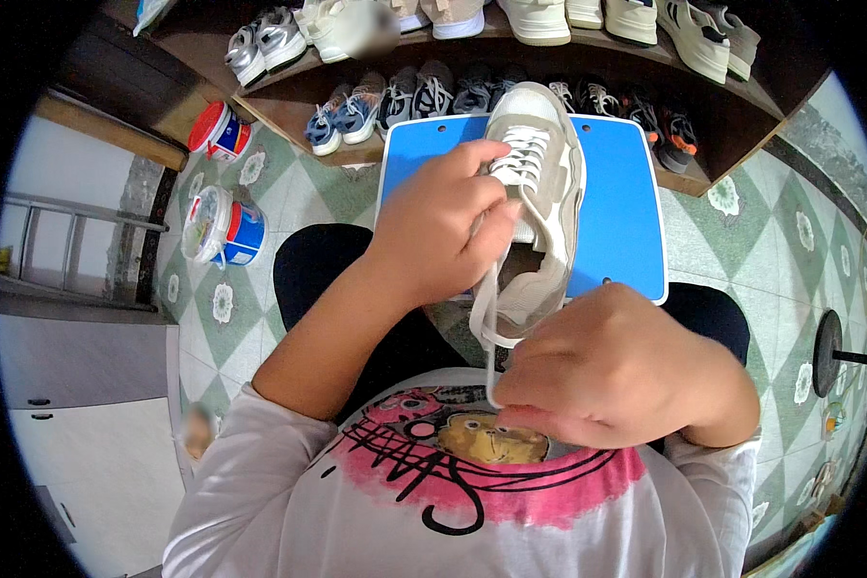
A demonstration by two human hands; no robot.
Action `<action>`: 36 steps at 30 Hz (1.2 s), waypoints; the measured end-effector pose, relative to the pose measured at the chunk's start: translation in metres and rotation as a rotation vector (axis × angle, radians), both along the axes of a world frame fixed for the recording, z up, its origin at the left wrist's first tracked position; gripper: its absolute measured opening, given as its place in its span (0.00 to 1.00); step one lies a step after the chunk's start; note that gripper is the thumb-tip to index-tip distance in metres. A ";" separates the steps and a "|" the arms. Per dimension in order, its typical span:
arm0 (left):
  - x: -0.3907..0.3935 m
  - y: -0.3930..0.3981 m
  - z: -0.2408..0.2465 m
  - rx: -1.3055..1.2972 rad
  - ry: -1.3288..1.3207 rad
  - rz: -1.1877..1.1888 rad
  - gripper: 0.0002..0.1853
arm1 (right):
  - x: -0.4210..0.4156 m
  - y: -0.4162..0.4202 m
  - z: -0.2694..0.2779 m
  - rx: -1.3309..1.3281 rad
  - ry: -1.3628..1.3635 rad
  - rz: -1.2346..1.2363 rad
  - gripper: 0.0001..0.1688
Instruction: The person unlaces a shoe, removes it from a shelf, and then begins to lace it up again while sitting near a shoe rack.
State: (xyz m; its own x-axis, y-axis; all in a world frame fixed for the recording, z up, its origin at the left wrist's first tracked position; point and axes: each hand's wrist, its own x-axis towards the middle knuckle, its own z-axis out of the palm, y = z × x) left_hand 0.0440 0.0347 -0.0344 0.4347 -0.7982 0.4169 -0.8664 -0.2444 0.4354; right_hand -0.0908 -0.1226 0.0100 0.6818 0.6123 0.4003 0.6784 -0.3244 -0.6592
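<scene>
A beige and white sneaker lies on a blue board, its toe pointing away from me. White shoelace crosses its tongue in several rows. My left hand rests on the shoe's left side, its fingers pinching at the lacing near the upper eyelets. One lace length runs back towards my body, and my right hand holds its end between thumb and fingers near my shirt. That lace looks drawn out beside the shoe's heel. Part of the shoe's left side is hidden behind my left hand.
A wooden shoe rack with several pairs of shoes stands beyond the board. Two plastic buckets stand on the tiled floor at left, near a metal ladder. A dark round base with a pole is at right.
</scene>
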 end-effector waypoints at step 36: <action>0.004 0.025 0.034 -0.870 1.285 -0.377 0.20 | 0.048 -0.040 -0.037 0.167 -0.054 -0.648 0.10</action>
